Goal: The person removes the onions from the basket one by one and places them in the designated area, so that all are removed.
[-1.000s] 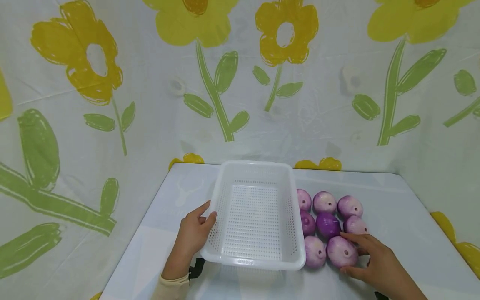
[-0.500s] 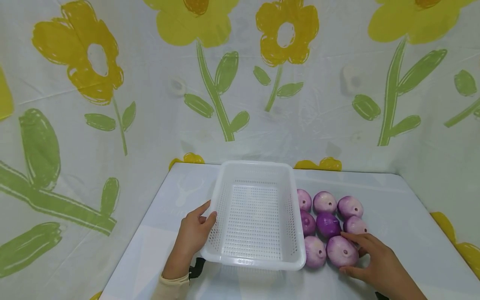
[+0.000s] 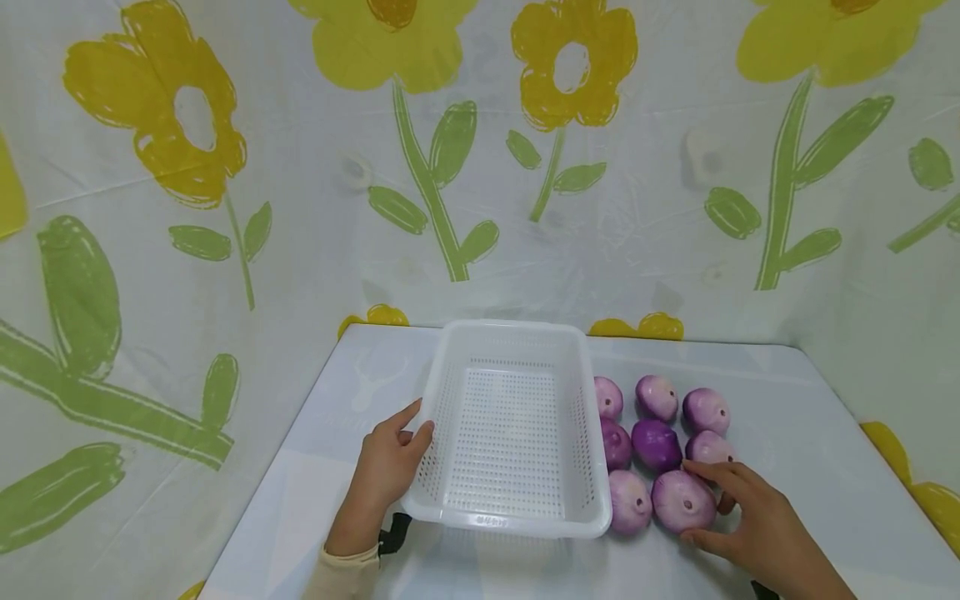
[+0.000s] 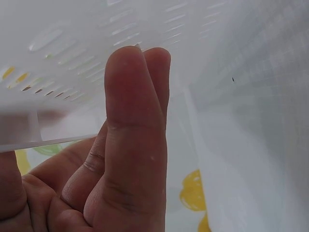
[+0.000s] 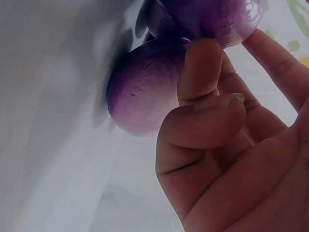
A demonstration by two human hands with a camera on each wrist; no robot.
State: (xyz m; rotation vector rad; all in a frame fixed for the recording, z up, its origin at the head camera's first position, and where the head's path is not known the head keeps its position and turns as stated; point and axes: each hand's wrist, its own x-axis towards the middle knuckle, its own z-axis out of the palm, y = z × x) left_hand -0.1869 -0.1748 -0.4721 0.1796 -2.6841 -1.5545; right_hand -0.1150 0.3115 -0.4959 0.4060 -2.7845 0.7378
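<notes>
A white perforated plastic basket (image 3: 510, 442) sits on the table with nothing inside. My left hand (image 3: 386, 467) is at its left side, with thumb and forefinger (image 4: 133, 96) extended against the basket wall. Several purple onions stand in rows along the basket's right side, among them a darker one (image 3: 656, 446). My right hand (image 3: 753, 521) holds the nearest right onion (image 3: 684, 502) between thumb and forefinger, and it still rests on the table. In the right wrist view, this onion shows at the top edge; another onion (image 5: 145, 92) lies beside the curled fingers.
The pale table (image 3: 795, 433) ends at a back edge against a hanging cloth (image 3: 645, 208) printed with yellow flowers. Onions in the left column (image 3: 628, 502) are partly hidden by the basket's right rim. Dark straps show at both wrists.
Two onions in the back row, the middle and the right one, have rolled slightly to the right and turned. Both hands and the basket have stayed in place.
</notes>
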